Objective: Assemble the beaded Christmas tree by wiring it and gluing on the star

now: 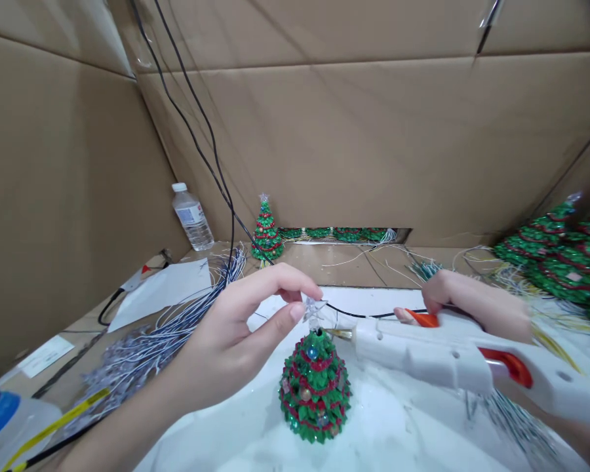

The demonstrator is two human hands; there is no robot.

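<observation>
Between thumb and forefinger, my left hand (248, 334) pinches a clear plastic star (314, 308) just above the top of a small green Christmas tree (315, 387). The tree stands upright on the white work surface, trimmed with red garland and coloured baubles. My right hand (465, 301) is wrapped round a white hot glue gun (423, 351) with an orange trigger. Its brass nozzle points left and reaches the treetop, just below the star. Whether the nozzle touches the tree or the star I cannot tell.
A finished-looking tree with a star (266, 229) stands at the back, beside a water bottle (193, 217). More trees (565, 255) crowd the right side. Bundled wires with clear stars (142, 357) lie at left near a paper sheet (162, 295). Black cables (196, 124) hang before the cardboard wall.
</observation>
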